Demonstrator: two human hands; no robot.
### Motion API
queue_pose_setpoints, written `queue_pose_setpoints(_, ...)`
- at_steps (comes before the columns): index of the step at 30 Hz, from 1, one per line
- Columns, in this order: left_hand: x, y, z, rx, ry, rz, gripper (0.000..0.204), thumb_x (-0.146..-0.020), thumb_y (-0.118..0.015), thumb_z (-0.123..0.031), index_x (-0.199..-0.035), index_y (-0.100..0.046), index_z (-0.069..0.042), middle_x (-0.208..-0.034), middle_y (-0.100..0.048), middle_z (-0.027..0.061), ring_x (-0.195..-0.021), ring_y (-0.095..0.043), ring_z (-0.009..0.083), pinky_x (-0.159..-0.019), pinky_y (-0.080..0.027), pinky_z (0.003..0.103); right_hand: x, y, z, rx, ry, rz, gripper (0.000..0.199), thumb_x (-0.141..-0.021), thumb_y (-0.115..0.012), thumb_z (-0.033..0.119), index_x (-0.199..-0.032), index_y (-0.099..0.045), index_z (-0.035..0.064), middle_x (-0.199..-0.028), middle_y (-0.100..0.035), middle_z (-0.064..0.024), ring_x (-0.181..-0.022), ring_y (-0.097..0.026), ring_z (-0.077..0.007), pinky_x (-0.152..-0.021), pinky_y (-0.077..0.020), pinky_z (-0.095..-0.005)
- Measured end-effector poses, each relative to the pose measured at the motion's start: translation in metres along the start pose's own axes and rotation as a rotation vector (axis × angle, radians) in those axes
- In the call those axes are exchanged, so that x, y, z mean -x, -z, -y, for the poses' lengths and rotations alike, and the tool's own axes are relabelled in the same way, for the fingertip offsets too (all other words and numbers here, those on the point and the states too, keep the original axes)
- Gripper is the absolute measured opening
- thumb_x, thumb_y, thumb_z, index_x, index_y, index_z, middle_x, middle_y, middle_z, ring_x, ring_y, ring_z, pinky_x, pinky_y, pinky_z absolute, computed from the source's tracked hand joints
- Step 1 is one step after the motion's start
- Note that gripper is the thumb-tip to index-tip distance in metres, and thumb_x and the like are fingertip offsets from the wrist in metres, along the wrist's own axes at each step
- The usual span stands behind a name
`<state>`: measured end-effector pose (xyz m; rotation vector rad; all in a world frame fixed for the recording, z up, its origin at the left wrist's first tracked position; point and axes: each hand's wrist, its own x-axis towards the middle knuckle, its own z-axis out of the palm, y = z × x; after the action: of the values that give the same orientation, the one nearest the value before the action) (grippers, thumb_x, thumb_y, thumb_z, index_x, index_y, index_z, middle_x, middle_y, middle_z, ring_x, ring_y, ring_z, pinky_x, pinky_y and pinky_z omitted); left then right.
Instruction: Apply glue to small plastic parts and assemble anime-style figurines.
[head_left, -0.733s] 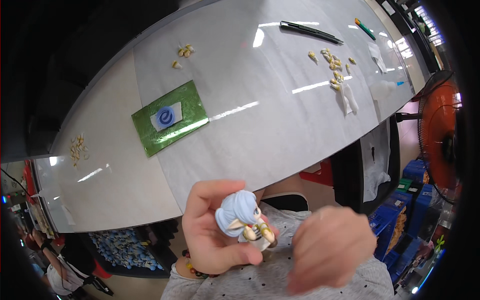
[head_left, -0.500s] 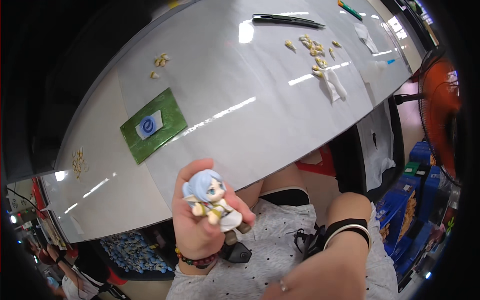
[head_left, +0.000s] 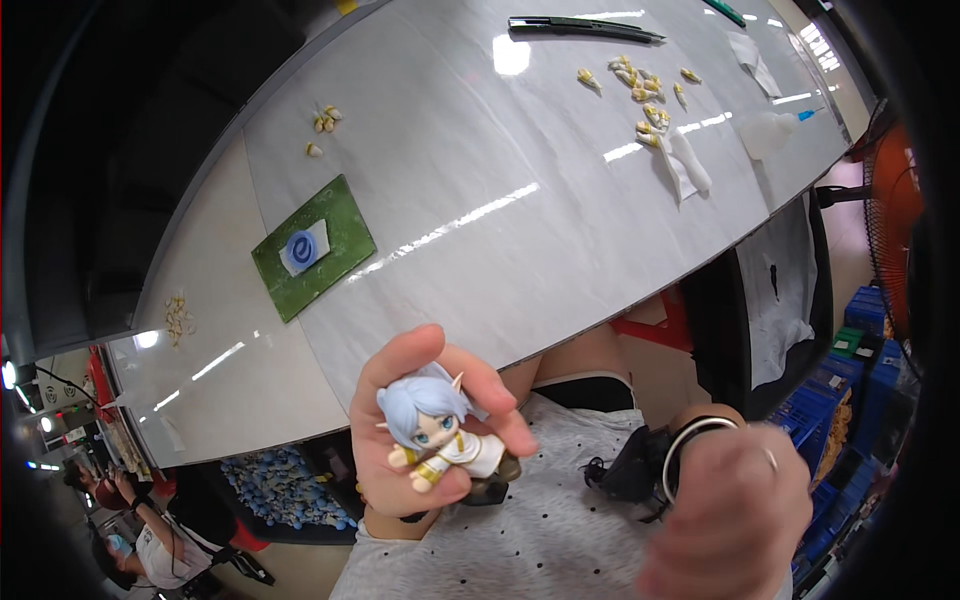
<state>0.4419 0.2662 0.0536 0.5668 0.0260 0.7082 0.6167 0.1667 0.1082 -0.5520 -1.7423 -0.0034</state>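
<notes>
My left hand is shut on a small toy figure with pale blue hair, pointed ears and a white and gold outfit. The figure lies in my palm, face up toward me, below the near edge of the white table. My right hand is low at the right, blurred, away from the figure, with a black band and a bracelet at the wrist. I cannot tell whether its fingers are closed.
A green cutting mat lies on the table. Small yellowish parts are scattered at the far right, with more farther left and others near the left edge. A black knife lies far back. Blue crates and an orange fan stand right.
My right hand has left the figure and dropped to the lower right. My left hand has turned the figure so its face points up at me.
</notes>
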Motion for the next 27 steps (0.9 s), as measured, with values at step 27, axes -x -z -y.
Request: queue_pose_setpoints(27,-0.029,-0.041,0.089,-0.570,0.590,0.287,0.082,-0.067,-0.067,-0.002,-0.134,-0.020,0.001,-0.132,-0.034,0.0243,-0.122,-0.037,0.0304,-0.100,-0.030,0.041,0.119,0.052,0.084,0.015,-1.198,-0.440,0.028,-0.076,-0.066,0.012,-0.100,-0.060,0.0012,-0.082,-0.062,-0.0088,-0.068,-0.056,-0.0151,-0.057,-0.0455,-0.0256)
